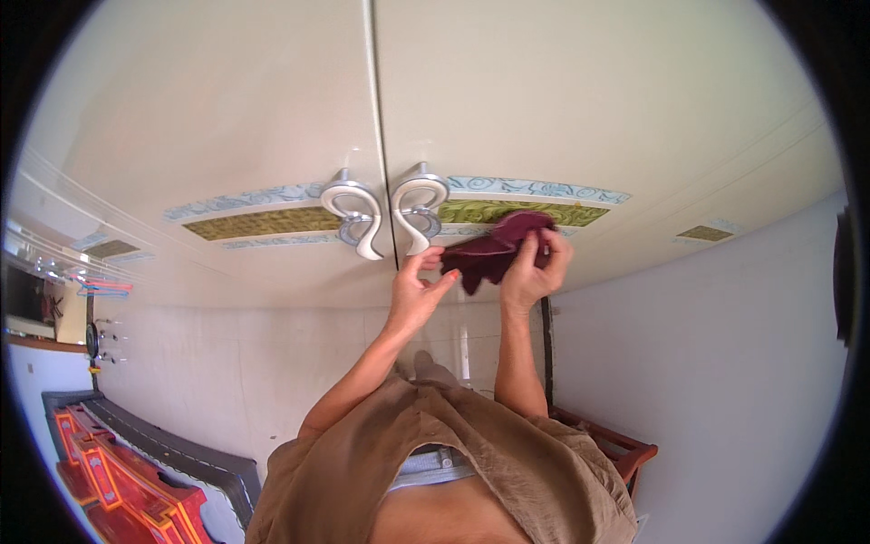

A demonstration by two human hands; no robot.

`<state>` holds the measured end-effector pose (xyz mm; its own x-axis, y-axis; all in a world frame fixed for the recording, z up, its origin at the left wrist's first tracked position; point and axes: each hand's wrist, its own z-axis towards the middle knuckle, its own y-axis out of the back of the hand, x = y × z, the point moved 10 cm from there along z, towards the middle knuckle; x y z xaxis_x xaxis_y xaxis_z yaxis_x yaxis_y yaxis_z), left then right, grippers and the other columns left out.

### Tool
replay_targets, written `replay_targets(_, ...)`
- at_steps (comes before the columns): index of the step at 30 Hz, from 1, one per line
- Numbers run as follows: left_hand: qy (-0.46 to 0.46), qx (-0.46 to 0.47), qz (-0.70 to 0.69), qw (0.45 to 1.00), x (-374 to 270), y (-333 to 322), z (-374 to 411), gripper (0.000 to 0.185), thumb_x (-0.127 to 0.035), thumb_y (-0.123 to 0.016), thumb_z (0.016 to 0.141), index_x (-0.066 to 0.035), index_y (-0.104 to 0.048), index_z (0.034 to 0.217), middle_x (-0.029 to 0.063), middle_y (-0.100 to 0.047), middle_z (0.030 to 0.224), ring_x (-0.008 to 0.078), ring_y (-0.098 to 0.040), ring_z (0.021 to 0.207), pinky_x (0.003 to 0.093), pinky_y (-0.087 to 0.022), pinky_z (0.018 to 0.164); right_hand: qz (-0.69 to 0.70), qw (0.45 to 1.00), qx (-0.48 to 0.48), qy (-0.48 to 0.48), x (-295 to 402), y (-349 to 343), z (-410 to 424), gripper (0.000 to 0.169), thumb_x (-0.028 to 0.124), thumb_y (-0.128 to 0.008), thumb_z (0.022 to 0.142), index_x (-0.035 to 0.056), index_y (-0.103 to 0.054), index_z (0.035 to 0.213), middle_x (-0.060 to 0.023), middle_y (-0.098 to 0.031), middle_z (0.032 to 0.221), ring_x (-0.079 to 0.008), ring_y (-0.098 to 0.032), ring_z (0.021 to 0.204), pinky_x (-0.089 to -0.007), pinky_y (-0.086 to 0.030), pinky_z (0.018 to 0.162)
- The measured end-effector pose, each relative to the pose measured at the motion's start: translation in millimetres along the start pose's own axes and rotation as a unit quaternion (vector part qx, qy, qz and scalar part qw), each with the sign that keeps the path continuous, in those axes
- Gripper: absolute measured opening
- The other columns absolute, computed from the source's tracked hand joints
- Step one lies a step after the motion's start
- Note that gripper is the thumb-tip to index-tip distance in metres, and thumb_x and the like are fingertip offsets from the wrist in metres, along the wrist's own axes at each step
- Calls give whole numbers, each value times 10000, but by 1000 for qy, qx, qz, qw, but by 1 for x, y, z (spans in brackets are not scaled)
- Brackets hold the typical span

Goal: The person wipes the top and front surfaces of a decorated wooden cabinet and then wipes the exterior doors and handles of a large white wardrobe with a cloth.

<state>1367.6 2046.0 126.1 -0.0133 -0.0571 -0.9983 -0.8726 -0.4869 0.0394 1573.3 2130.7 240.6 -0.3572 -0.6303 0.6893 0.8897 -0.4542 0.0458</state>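
Note:
A dark maroon cloth (486, 255) hangs bunched in front of the right door of a cream cabinet (578, 88). My right hand (537, 268) grips its right part between thumb and fingers. At the cloth's left end is my left hand (418, 282), thumb apart from the fingers; whether the fingertips pinch the edge cannot be made out. Two curved white and silver door handles, a left one (367, 228) and a right one (412, 224), sit beside the seam, just above my left hand. The doors meet and bear green and blue patterned bands.
Pale floor tiles (292, 367) lie below the cabinet. A red and orange painted wooden item (129, 483) and a dark padded edge (177, 435) are at lower left. Plastic hangers (105, 287) hang at far left. A reddish wooden frame (615, 445) stands by the right wall (693, 353).

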Motion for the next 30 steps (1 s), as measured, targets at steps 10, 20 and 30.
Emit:
replay_targets(10,156,161,-245,943,31,4,-15,276,-57,-708,901,-59,-632,1166,-15,-653,814,61,-571,716,231,-412,601,122,949,219,-193,18,-59,-82,156,2,-683,889,-15,-632,1036,-70,-572,958,-155,-575,843,-274,-477,750)
replay_targets(20,-251,-136,-37,958,-142,229,-34,141,68,-611,917,-2,-585,1037,8,-605,862,82,-584,752,237,-490,634,39,979,28,198,249,-86,-78,429,-128,-658,707,-16,-664,1121,-138,-601,1058,-306,-584,964,-372,-491,832)
replay_targets(30,-422,-282,269,819,-92,225,-42,685,-115,-721,888,35,-396,1472,286,-453,1442,477,-424,1348,524,-336,1131,-86,935,186,290,229,-168,-159,491,131,-723,734,161,-655,1219,-81,-554,1312,-298,-509,1169,-423,-437,965)
